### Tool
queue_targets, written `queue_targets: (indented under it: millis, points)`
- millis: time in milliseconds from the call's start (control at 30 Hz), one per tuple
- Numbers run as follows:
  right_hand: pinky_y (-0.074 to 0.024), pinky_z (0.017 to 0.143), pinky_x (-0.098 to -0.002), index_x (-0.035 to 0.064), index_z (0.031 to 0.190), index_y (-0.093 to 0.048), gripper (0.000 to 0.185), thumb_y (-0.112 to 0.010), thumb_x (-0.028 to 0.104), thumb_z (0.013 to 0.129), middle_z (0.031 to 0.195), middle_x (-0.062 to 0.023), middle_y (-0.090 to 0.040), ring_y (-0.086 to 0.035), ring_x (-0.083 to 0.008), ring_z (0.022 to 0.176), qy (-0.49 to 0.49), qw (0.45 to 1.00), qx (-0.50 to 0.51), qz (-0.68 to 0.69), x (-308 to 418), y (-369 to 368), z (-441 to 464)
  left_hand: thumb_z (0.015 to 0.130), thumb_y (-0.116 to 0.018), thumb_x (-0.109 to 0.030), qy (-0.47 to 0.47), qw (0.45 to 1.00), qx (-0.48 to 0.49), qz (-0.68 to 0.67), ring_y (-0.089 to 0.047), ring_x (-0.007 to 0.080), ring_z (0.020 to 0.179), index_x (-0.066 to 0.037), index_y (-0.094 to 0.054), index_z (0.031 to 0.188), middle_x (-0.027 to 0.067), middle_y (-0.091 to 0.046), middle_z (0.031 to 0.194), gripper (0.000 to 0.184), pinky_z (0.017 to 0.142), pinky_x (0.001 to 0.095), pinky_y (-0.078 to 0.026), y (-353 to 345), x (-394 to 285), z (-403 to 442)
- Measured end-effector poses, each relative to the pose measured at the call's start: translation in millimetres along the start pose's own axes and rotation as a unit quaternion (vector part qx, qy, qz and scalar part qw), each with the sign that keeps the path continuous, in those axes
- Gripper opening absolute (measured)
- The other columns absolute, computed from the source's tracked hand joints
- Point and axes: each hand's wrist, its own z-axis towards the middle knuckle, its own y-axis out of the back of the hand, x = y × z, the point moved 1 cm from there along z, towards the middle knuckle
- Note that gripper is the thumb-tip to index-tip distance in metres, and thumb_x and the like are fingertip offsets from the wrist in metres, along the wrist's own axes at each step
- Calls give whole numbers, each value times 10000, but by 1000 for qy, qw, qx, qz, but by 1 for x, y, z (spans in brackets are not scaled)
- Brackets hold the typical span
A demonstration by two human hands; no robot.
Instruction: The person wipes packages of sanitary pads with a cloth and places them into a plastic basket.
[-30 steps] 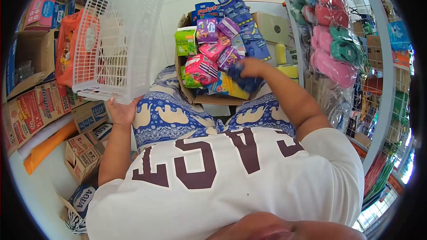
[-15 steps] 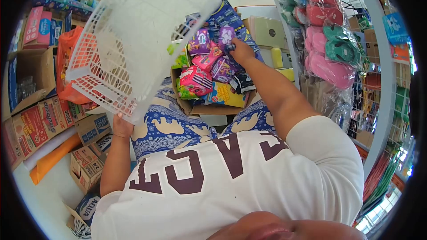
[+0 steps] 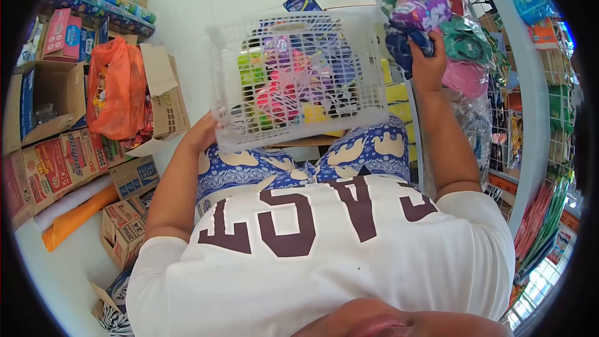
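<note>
My left hand (image 3: 203, 132) is closed on the near left corner of a white plastic basket (image 3: 312, 131) with slotted sides. The basket sits level above my lap, over a cardboard box of colourful packets (image 3: 281, 97) that show through its holes. Off to the right, my right hand (image 3: 429, 62) is raised with its fingers round a shiny purple packet (image 3: 422, 9) and a dark blue wrapped piece (image 3: 399, 47) below it. I cannot make out whether these are one packet or two. Bagged slippers hang just behind that hand.
Bagged green slippers (image 3: 465, 40) hang on a wire rack at the right. At the left stand an open carton (image 3: 53, 90), an orange plastic bag (image 3: 115, 90) in a box, and stacked cartons (image 3: 59, 165). Yellow items (image 3: 399, 93) lie right of the basket.
The basket has come down from a tilted position at the upper left to lie level over the box. My right hand has lifted the purple packet out of the box area and moved right.
</note>
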Motion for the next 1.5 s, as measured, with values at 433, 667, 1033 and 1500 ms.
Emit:
queue_targets:
  millis: [433, 667, 1033, 1500]
  points:
    - [-457, 952, -353, 125, 1180, -596, 497, -783, 202, 725, 1136, -93, -646, -618, -228, 1084, 49, 754, 624, 201, 178, -52, -92, 942, -508, -522, -69, 960, 102, -251, -555, 271, 1184, -53, -399, 1403, 107, -519, 1358, 667, 989, 446, -446, -154, -14, -39]
    - [-423, 1032, -381, 91, 1333, -507, 576, -724, 193, 809, 1248, -134, -593, -556, -259, 1189, -107, 697, 544, 456, 193, -38, -62, 773, -588, -472, -64, 932, 130, -332, -566, 308, 1142, -98, -468, 1346, 152, -579, 1234, 694, 1026, 502, -411, -125, -26, -59]
    - [-435, 955, -445, 287, 1305, -586, 663, -779, 255, 672, 1365, -128, -430, -472, -390, 1093, 268, 897, 327, 127, 232, -29, -117, 949, -385, -493, -184, 962, 82, -184, -527, 332, 1240, -115, -458, 1389, 140, -522, 1365, 585, 1051, 482, -433, -190, -29, -83]
    - [-496, 909, -411, 185, 1197, -647, 507, -705, 53, 711, 1270, -128, -526, -558, -352, 1082, 219, 896, 283, 262, 224, -31, -93, 766, -561, -515, -172, 916, 99, -349, -572, 295, 1148, -111, -506, 1320, 127, -581, 1271, 688, 1013, 470, -429, -173, -52, -72]
